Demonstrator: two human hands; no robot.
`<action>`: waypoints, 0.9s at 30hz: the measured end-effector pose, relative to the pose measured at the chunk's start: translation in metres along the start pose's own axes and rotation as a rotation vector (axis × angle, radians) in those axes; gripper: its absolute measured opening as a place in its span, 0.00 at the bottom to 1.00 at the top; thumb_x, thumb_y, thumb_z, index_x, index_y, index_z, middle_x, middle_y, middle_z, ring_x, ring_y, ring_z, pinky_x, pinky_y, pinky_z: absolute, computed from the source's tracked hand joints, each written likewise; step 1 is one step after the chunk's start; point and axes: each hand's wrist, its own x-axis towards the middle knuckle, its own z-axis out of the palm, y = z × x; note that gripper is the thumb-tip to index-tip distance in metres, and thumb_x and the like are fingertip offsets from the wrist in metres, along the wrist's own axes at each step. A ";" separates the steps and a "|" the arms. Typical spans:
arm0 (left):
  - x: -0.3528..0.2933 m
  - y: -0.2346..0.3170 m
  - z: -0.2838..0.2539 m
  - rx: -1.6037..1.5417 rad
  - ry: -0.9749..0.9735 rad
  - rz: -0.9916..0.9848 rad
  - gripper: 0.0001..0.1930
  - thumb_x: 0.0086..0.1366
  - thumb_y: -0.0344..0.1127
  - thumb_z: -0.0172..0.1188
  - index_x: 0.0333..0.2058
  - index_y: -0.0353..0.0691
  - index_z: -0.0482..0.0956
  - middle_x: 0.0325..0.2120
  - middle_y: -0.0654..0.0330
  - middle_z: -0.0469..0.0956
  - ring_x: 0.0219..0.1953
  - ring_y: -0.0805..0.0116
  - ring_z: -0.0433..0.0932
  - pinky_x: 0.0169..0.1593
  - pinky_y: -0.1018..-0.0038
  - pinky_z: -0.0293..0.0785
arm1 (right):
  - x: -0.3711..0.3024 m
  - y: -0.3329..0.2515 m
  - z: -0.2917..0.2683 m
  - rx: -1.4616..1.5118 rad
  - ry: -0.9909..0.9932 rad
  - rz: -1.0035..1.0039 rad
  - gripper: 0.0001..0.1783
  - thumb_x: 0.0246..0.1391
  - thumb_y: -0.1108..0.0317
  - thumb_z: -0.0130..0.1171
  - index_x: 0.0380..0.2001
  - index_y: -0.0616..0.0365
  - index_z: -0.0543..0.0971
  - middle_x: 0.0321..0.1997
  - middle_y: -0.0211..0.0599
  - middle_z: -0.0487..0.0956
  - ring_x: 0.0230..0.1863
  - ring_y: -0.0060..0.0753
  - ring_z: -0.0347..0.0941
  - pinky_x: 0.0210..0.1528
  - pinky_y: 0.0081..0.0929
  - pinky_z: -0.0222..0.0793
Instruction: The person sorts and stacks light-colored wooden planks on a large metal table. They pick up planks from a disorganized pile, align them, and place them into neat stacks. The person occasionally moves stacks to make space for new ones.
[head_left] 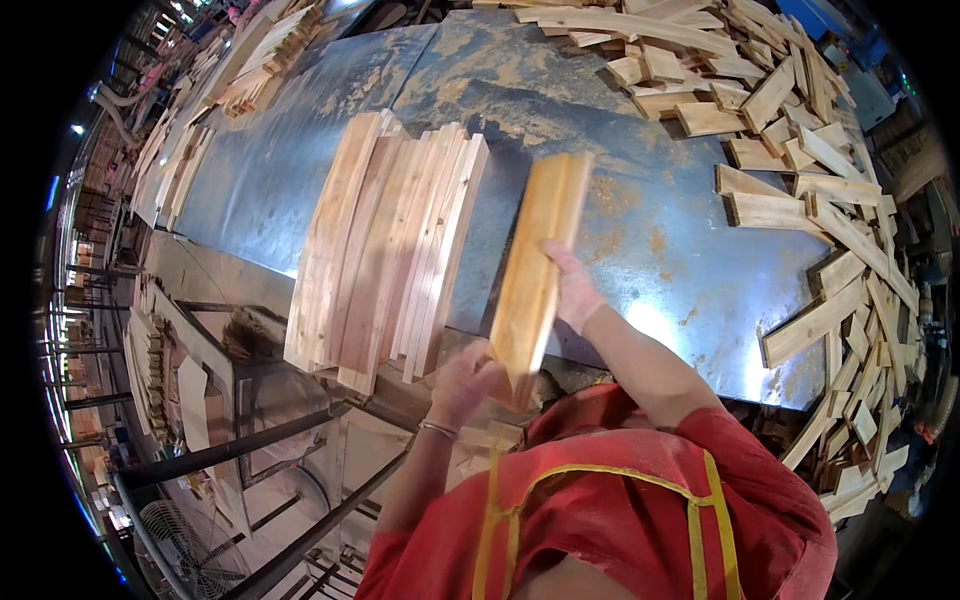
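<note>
- A single board was held in both hands near the front edge of the worktop, just right of a row of boards; its lower end was extended beyond that edge.
- The right hand was closed on the board's right edge, about midway along its length.
- The left hand was closed on the board near its lower left corner; the exact placing of the fingertips could not be told.
- The row of boards was set side by side on the worktop, with the near ends projected past its edge.
- Sawdust was scattered over the metal surface.
- A loose pile of boards was heaped along the right side.
- A stack of boards was seen at the far left.
- A fan was located at lower left.
</note>
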 end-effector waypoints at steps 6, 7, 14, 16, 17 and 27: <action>0.037 0.037 -0.017 0.728 0.359 -0.058 0.37 0.65 0.52 0.67 0.67 0.36 0.71 0.66 0.44 0.73 0.70 0.44 0.68 0.73 0.50 0.64 | 0.060 -0.007 0.082 -0.807 -0.148 0.249 0.46 0.62 0.41 0.68 0.70 0.65 0.70 0.63 0.51 0.70 0.50 0.40 0.57 0.50 0.37 0.60; 0.047 0.027 -0.016 0.781 0.338 -0.077 0.39 0.67 0.52 0.66 0.69 0.37 0.68 0.69 0.46 0.70 0.72 0.47 0.66 0.74 0.51 0.62 | 0.065 -0.018 0.073 -0.863 -0.199 0.273 0.40 0.62 0.44 0.70 0.64 0.66 0.76 0.47 0.39 0.79 0.22 0.20 0.54 0.23 0.23 0.54; 0.062 0.048 -0.013 0.949 0.237 -0.200 0.35 0.72 0.47 0.58 0.72 0.35 0.65 0.72 0.47 0.67 0.75 0.48 0.63 0.77 0.52 0.56 | -0.010 -0.204 -0.111 -1.459 0.106 -0.379 0.48 0.54 0.44 0.70 0.72 0.57 0.69 0.69 0.56 0.77 0.72 0.57 0.69 0.71 0.42 0.67; 0.076 0.046 0.002 0.975 0.347 -0.234 0.41 0.69 0.48 0.62 0.74 0.36 0.61 0.74 0.48 0.65 0.75 0.48 0.62 0.78 0.53 0.55 | -0.040 -0.278 -0.187 -1.742 0.419 -0.451 0.49 0.52 0.47 0.70 0.74 0.51 0.67 0.70 0.53 0.76 0.73 0.57 0.69 0.70 0.44 0.67; 0.079 0.054 0.011 0.986 0.326 -0.172 0.42 0.67 0.48 0.63 0.75 0.36 0.60 0.74 0.48 0.65 0.75 0.47 0.62 0.78 0.53 0.56 | -0.050 -0.308 -0.222 -1.937 0.589 -0.440 0.48 0.51 0.49 0.70 0.74 0.48 0.67 0.70 0.48 0.76 0.73 0.54 0.69 0.69 0.44 0.67; 0.147 0.264 0.164 0.813 -0.063 0.515 0.56 0.49 0.53 0.78 0.73 0.34 0.62 0.72 0.40 0.63 0.75 0.36 0.59 0.74 0.40 0.56 | -0.054 -0.447 -0.379 -2.261 0.325 -0.415 0.50 0.50 0.55 0.74 0.76 0.42 0.64 0.67 0.47 0.74 0.70 0.53 0.69 0.70 0.46 0.65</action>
